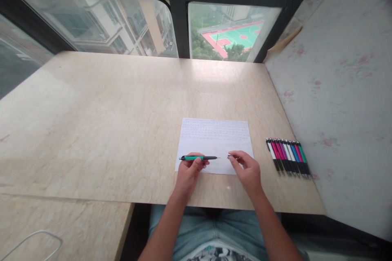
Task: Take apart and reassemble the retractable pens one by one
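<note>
My left hand (pixel 190 171) is closed around a green and black pen (pixel 193 158), held level with its thin bare refill tip pointing right. Across a small gap, my right hand (pixel 248 171) pinches a small silvery pen tip piece (pixel 229 155) between thumb and fingers; part of it is hidden by the fingertips. Both hands are over a white sheet of paper (pixel 214 144), whose upper half carries rows of faint handwriting.
A row of several pens (pixel 288 157) in white, pink, purple, blue and green lies to the right, near the wallpapered wall (pixel 339 102). The pale stone-patterned tabletop (pixel 107 130) runs back to the windows. A white cable (pixel 43 232) lies on the lower left surface.
</note>
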Available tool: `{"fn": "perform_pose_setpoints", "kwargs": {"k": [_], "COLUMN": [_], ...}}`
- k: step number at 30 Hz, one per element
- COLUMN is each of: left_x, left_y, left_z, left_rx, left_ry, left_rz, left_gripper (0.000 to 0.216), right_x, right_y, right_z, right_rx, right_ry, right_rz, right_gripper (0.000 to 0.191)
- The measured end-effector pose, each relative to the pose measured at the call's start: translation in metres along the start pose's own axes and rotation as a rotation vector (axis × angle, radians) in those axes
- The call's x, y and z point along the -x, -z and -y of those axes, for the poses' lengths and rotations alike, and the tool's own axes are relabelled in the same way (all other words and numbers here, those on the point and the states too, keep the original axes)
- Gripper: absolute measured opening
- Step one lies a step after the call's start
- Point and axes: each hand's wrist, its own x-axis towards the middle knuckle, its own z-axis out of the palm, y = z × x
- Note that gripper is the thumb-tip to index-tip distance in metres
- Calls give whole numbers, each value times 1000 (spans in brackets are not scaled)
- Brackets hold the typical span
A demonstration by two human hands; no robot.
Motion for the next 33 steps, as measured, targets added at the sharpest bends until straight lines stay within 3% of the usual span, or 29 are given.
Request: {"fn": "perform_pose_setpoints", "kwargs": {"k": [4, 7, 17, 23, 33], "left_x": [0, 0, 2, 2, 5], "left_y": [0, -1, 0, -1, 1], "left_z": [-1, -1, 3, 1, 3], "left_rx": [44, 66, 98, 114, 50], "left_ry": [4, 7, -13, -22, -75], "left_rz": [5, -9, -15, -8, -43], "left_gripper": [21, 22, 21, 19, 20], "right_x": [-22, -36, -51, -39, -37], "right_y": [-9, -23, -63, -60, -40], "right_z": [3, 7, 14, 6, -13], "right_rx": [326, 494, 717, 775, 763], "right_ry": [132, 155, 81, 156, 318], "right_rz": [133, 153, 233, 204, 219], "right_gripper": [8, 7, 10, 29, 31]}}
